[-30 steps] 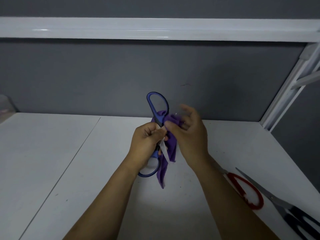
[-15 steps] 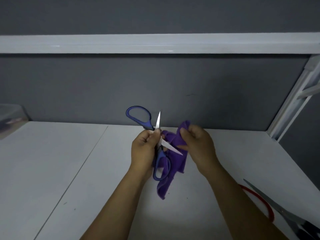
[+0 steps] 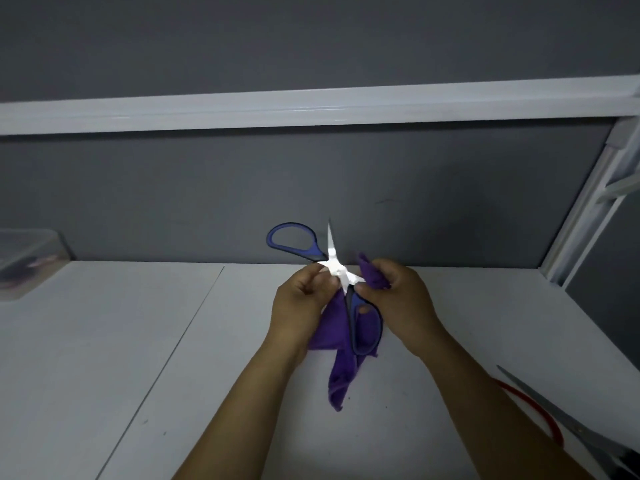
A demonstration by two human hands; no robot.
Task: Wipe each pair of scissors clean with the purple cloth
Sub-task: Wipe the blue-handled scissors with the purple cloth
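Our left hand (image 3: 304, 303) pinches the open blue scissors (image 3: 337, 271) at the pivot, and our right hand (image 3: 398, 299) pinches the purple cloth (image 3: 341, 375) around one blade, both held above the white table (image 3: 138, 341). Nearest us, at the right edge, a red-handled pair (image 3: 533, 405) and a grey blade (image 3: 554, 414) lie on the table. Farther left sits a clear box (image 3: 27, 258), with a grey wall (image 3: 173, 195) and a white rail (image 3: 242, 110) behind.

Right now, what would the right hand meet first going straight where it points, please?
The right hand, pinching the purple cloth, would probably meet the blue scissors at their pivot first; depth unclear.
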